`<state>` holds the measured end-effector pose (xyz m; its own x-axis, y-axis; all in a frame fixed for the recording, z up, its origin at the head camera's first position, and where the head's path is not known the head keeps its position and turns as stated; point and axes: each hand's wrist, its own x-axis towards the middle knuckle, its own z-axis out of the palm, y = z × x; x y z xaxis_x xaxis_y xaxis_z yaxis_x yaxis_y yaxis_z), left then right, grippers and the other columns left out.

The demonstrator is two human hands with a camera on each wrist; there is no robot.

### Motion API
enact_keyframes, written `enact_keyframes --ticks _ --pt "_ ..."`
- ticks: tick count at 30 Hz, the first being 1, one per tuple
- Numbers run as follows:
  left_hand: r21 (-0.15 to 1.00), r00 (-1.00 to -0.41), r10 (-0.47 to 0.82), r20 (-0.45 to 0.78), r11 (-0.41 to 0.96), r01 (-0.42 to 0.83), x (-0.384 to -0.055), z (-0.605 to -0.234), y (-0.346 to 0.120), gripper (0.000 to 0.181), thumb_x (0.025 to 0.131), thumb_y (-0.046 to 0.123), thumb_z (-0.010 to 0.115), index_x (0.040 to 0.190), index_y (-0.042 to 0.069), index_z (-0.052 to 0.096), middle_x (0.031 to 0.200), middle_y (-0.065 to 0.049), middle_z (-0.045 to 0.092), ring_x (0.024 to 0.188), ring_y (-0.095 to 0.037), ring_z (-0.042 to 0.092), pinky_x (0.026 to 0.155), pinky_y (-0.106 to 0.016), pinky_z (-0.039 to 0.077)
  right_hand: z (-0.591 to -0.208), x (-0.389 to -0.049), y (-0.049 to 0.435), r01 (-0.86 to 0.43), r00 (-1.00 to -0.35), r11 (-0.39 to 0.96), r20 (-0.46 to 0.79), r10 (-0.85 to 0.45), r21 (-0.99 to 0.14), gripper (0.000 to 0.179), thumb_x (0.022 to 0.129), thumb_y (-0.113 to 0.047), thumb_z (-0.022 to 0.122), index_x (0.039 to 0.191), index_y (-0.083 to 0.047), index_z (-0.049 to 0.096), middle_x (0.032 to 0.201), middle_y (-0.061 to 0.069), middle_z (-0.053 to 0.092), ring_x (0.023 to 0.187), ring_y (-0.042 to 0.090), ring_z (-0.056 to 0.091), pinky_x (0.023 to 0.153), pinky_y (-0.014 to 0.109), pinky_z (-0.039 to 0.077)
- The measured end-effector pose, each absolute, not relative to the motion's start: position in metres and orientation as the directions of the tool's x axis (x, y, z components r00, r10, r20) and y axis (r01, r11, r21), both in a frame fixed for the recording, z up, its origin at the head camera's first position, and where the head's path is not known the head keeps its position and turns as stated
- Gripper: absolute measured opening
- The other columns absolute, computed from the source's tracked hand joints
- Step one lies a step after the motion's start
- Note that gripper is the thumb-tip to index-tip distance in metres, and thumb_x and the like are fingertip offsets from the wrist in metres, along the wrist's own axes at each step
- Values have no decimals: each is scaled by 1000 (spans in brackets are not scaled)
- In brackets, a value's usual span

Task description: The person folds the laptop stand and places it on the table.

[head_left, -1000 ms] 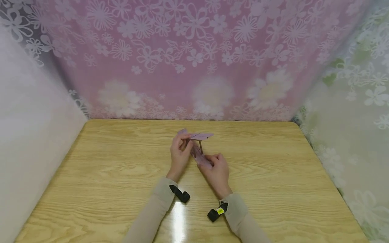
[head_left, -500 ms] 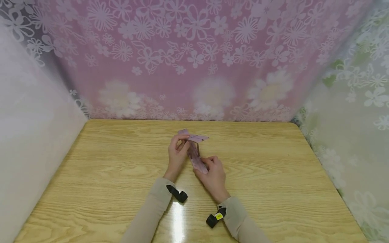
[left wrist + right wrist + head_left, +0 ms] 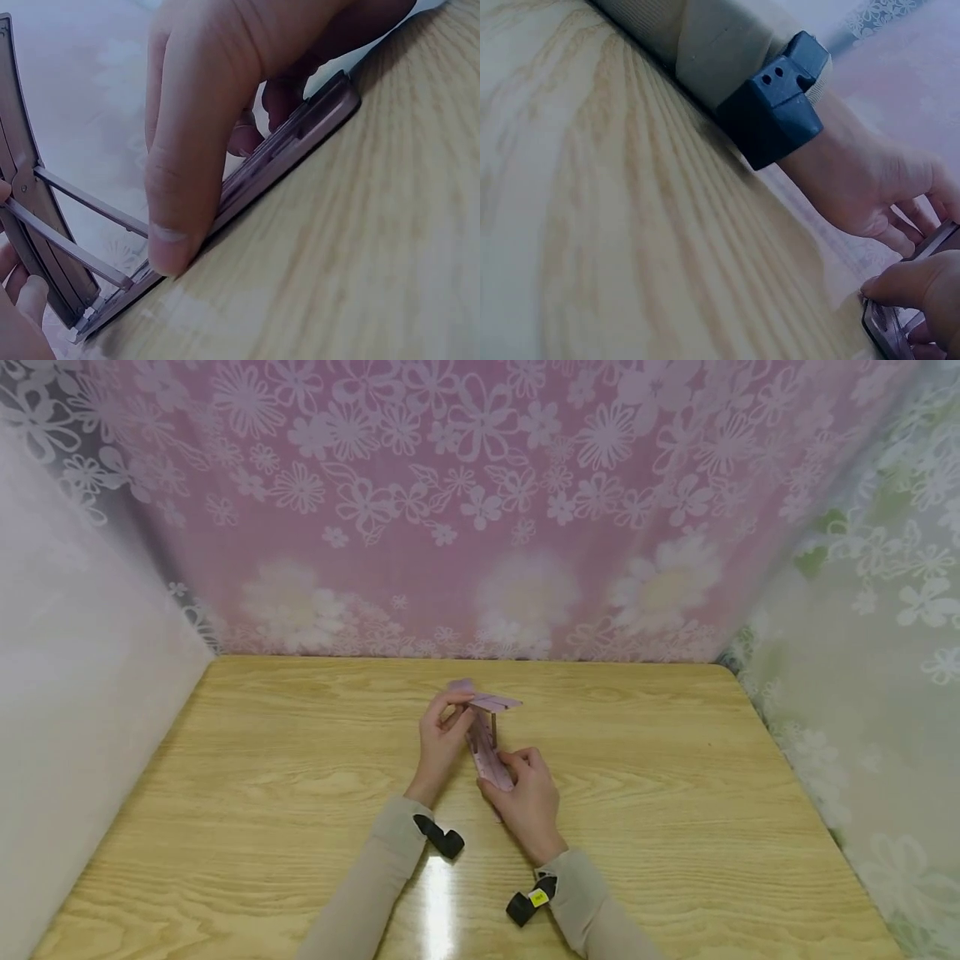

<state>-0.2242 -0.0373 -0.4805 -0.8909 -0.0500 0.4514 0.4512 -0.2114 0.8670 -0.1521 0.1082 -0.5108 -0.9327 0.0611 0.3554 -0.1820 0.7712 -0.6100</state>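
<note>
A pinkish-purple folding stand [image 3: 491,767] is held by both hands over the middle of the table. Thin struts join its upper panel [image 3: 497,702] to the long lower panel; the two panels stand apart at an angle. My left hand [image 3: 441,743] grips the far left part with thumb and fingers. The near end is pinched between thumb and fingers of my right hand [image 3: 531,802]. Seen from the left wrist, the left hand [image 3: 195,135] clasps one panel [image 3: 322,116] close to the tabletop. Fingers partly hide the stand in every view.
The wood-grain table [image 3: 675,760] extends around both hands. A pink flowered curtain [image 3: 450,568] hangs behind it, with pale sheets [image 3: 90,652] at the sides. Each wrist wears a black camera [image 3: 450,843].
Over the last second the right hand and the stand's near end have shifted slightly left and closer to me. The upper panel's tip sits a little lower. Both hands keep their grip.
</note>
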Motion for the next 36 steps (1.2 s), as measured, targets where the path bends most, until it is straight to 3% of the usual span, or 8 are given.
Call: enact_keyframes --ticks 6,11,20,23,29,32,36 --pt "853 -885 -39 465 -249 459 -231 -483 -29 15 89 -17 60 104 -18 62 113 -38 57 110 -28 57 97 -44 48 -509 -149 110 -164 -936 778 344 71 -607 54 72 -35 86 114 -3 73 104 6 58 87 22 56 64 37 47" --pt "840 -882 -21 471 -295 455 -236 -484 -24 16 88 -20 58 103 -20 61 113 -42 53 109 -25 58 96 -34 48 -507 -145 109 -147 -942 783 326 75 -605 59 73 -36 86 119 -1 71 108 7 57 90 23 57 64 38 49" --pt "840 -887 0 463 -321 438 -247 -498 -21 17 88 -20 57 104 -19 62 113 -38 57 113 -41 55 98 -32 47 -507 -141 110 -148 -938 796 337 74 -586 64 73 -36 84 124 -1 68 110 6 55 90 22 56 60 36 47" --pt "840 -887 -10 461 -319 440 -251 -504 -20 16 89 -18 58 104 -17 63 112 -35 59 114 -40 55 99 -34 47 -506 -138 109 -153 -939 788 336 72 -596 66 71 -36 85 125 -2 68 111 6 55 91 22 55 61 36 47" --pt "827 -885 -58 463 -331 454 -253 -508 -20 16 88 -14 57 102 -15 64 109 -34 61 102 -18 58 88 -27 50 -506 -133 104 -188 -941 768 337 39 -612 66 71 -34 86 125 -1 68 116 8 56 99 25 57 70 39 49" --pt "831 -890 -63 452 -331 447 -252 -508 -22 16 89 -13 56 103 -15 64 110 -34 61 104 -19 58 88 -27 50 -507 -131 101 -202 -939 763 342 26 -614 65 71 -33 87 124 0 68 117 8 56 100 25 57 72 39 49" --pt "843 -897 -46 439 -323 430 -249 -506 -24 17 91 -16 54 106 -17 63 112 -36 59 111 -29 57 95 -29 48 -506 -131 99 -200 -940 760 340 30 -619 63 70 -32 88 121 -1 69 117 8 56 99 24 57 69 37 48"
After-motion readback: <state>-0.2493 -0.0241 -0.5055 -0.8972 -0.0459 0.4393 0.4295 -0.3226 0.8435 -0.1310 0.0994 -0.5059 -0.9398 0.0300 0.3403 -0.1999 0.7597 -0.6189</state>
